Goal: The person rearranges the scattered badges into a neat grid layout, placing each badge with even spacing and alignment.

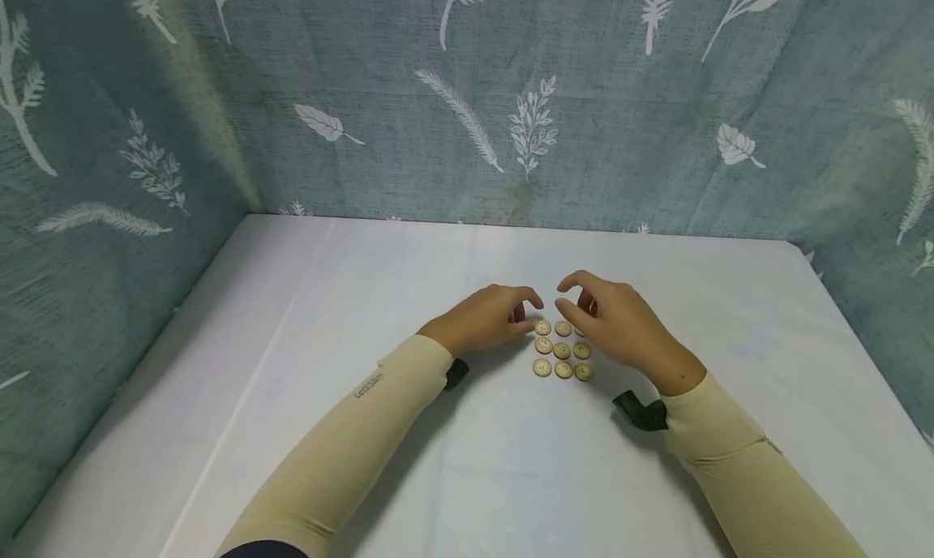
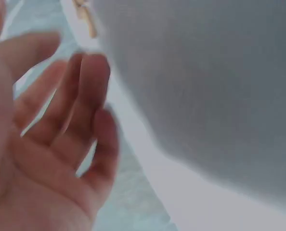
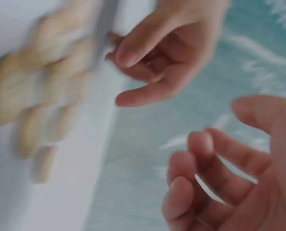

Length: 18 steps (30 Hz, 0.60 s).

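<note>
Several round, light wooden buttons [image 1: 562, 350] lie flat on the white table in three rows of three. One button at the far right is partly hidden behind the right hand. At the left side of the group is the left hand [image 1: 490, 318], its fingers bent loosely and its thumb tip close to the far-left button [image 1: 543, 327]. Whether that thumb touches it I cannot tell. Over the far-right corner hovers the right hand [image 1: 620, 321], thumb and index finger apart. In the right wrist view the buttons [image 3: 10, 89] are blurred, and nothing shows in the right hand [image 3: 229, 178].
A white cloth-covered table [image 1: 350, 298] spreads around the buttons. Green fabric [image 1: 394, 136] with white leaf prints rises behind the table and at both sides. Dark wrist devices [image 1: 642, 412] sit below the cuffs of the beige sleeves [image 1: 350, 436].
</note>
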Each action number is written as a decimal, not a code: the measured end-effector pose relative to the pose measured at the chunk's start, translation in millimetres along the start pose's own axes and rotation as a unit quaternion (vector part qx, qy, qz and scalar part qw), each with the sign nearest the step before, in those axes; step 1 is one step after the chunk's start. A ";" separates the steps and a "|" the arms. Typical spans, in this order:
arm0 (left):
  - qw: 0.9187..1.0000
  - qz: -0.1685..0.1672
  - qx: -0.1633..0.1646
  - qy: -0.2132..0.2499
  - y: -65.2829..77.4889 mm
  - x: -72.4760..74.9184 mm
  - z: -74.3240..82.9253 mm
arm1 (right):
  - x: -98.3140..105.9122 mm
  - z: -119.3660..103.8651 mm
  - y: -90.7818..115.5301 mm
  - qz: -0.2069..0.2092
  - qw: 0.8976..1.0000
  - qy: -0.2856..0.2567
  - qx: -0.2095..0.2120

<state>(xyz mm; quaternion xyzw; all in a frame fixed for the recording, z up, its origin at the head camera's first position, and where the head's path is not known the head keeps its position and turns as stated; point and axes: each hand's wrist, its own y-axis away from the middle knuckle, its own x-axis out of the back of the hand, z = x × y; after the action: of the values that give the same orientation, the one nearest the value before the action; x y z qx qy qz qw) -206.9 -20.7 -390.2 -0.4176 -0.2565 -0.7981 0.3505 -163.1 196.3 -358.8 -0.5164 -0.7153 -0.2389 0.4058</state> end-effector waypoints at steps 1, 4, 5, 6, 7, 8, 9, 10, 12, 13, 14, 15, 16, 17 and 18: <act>1.000 0.025 -0.007 -0.007 7.2 1.4 0.6 | 4.2 -4.3 3.9 0.024 1.000 -0.007 0.008; 0.993 0.108 -0.015 -0.051 38.3 9.2 0.9 | 15.2 -11.3 17.2 0.096 0.995 -0.008 0.023; 0.989 0.129 -0.006 -0.072 50.8 12.7 -0.6 | 18.1 -10.5 21.4 0.110 0.994 0.001 0.025; 0.985 0.144 0.006 -0.092 63.6 16.5 -3.7 | 20.4 -7.8 24.7 0.119 0.993 0.015 0.024; 0.982 0.152 0.025 -0.112 76.3 20.8 -7.6 | 22.5 -4.0 28.1 0.121 0.992 0.033 0.021; 0.978 0.155 0.046 -0.134 88.2 24.9 -12.8 | 24.2 0.8 31.2 0.115 0.992 0.055 0.014; 0.974 0.152 0.072 -0.151 99.2 28.8 -19.5 | 25.6 6.6 33.9 0.104 0.991 0.079 0.006; 0.970 0.144 0.099 -0.167 109.1 32.6 -26.7 | 26.7 13.1 36.0 0.086 0.991 0.106 -0.002; 0.963 0.127 0.149 -0.183 125.4 39.1 -41.9 | 27.6 26.2 39.1 0.050 0.987 0.153 -0.020; 0.961 0.116 0.172 -0.185 132.4 41.9 -49.2 | 26.8 32.2 40.7 0.031 0.984 0.171 -0.029; 0.959 0.106 0.192 -0.181 138.3 44.3 -55.7 | 25.9 37.7 41.8 0.015 0.982 0.185 -0.036; 0.957 0.095 0.210 -0.175 142.6 46.2 -61.8 | 24.9 42.7 42.5 0.003 0.980 0.195 -0.041; 0.956 0.089 0.222 -0.170 145.7 47.9 -66.6 | 24.0 46.9 42.9 -0.007 0.978 0.202 -0.045; 0.955 0.084 0.232 -0.163 147.9 49.2 -70.1 | 23.1 50.4 43.3 -0.013 0.977 0.208 -0.049; 0.955 0.079 0.239 -0.157 149.1 50.0 -72.5 | 22.2 53.1 43.4 -0.017 0.976 0.211 -0.051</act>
<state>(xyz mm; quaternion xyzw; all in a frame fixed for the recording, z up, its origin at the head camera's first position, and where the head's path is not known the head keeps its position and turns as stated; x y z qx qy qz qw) -147.1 -181.7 -368.1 -0.4608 -0.4577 -0.6077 0.4571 -143.4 264.1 -373.3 -0.4617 -0.6092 -0.3856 0.5168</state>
